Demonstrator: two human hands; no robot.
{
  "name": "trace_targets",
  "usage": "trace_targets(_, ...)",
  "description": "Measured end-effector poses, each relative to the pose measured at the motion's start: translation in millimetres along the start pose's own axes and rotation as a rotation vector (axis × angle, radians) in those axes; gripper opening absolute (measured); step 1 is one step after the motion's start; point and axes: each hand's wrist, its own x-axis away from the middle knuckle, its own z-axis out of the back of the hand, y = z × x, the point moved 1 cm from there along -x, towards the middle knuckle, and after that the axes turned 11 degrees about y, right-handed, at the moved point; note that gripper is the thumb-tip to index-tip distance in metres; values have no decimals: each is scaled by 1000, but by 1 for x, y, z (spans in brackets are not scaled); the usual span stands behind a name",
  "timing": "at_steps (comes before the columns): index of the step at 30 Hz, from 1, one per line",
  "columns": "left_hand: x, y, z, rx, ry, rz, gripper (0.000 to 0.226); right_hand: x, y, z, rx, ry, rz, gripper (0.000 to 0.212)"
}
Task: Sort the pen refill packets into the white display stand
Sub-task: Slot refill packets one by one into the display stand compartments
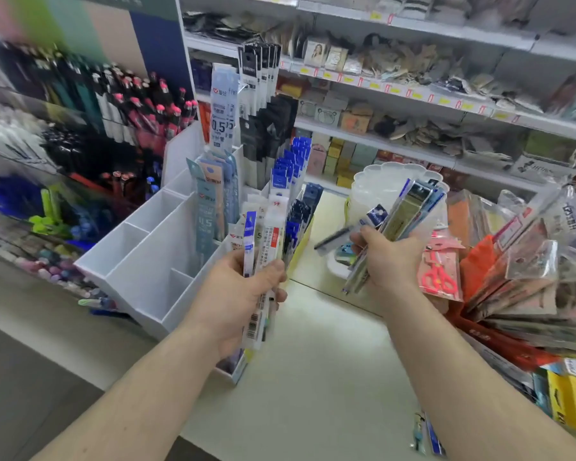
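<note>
A: Where are the packets?

B: In three lots. A few packets (263, 251) stand upright in the left hand (240, 294), lower centre of the frame, fingers and thumb curled round their lower part. A bundle (403, 221) is in the right hand (386, 261), right of centre, fanned and tilted up to the right. The rest (290, 181) already stand in the stand (147, 261).

A: And the stand itself?

B: White, stepped, on the counter (313, 377) at centre left. Its right-hand slots are packed with blue, black and pale packets; the left and front compartments show bare white walls.

A: How closed are the hands?

B: Both wrapped tight round their packets. The left one sits just in front of the stand's right edge; whether its packets touch the stand, I cannot tell. The right one holds its bundle over the counter, apart from the stand.

A: Around them?

B: A clear tub (379, 194) behind the right hand, red scissors (441, 277) in a packet beside it, shelves (413, 88) across the top, pens (140, 104) racked at upper left.
</note>
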Motion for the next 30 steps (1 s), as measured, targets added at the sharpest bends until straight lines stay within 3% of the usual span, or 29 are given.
trace_targets(5,5,5,15,26,35,12,12,-15,13,-49,-61,54,-112,25)
trace_targets(11,4,9,26,27,23,43,14,-22,40,-90,132,-9,-160,31)
trace_targets(17,3,11,34,33,0,78,15,-33,77,-108,461,-79,-35,20)
trace_targets(23,1,11,36,75,-10,107,12,-43,77,-106,568,-170,30,29)
trace_targets(28,-2,8,33,47,-30,120,10,-6,37,-74,388,-153,56,19)
trace_targets(30,-4,7,31,31,-38,121,11,23,13,-50,220,-253,-2,18)
